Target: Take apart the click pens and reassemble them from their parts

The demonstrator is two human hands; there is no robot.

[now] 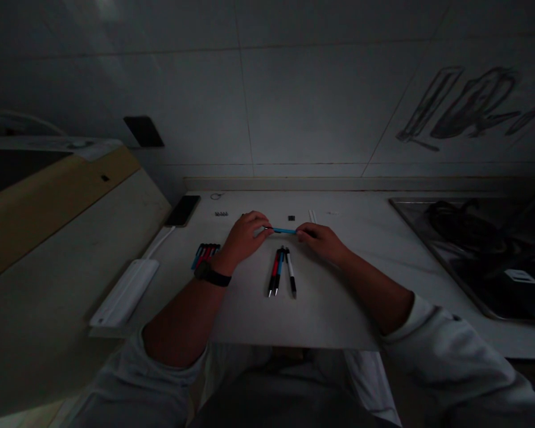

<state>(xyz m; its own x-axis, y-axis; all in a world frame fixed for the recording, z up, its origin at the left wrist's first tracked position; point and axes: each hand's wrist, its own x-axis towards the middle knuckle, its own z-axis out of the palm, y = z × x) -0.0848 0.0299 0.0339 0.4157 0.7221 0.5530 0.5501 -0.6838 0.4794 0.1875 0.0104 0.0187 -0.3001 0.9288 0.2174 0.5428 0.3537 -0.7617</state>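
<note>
A blue pen barrel [285, 230] lies level between my two hands, just above the white counter. My left hand [248, 232] pinches its left end, where a dark part shows. The fingers of my right hand [317, 238] are closed on its right end. Below it, three pens rest on the counter: a red pen [274, 270], a blue pen [279, 270] and a white pen [290, 272], with their tips toward me. Beside my left wrist is a row of several blue and red pen parts [205, 254], partly hidden by the wrist.
Small springs [222, 214], a small dark piece [291, 218] and thin white sticks [312, 216] lie farther back. A phone [183, 210] and a white power strip [125, 291] are at the left. A sink [441, 255] holding dark items is at the right.
</note>
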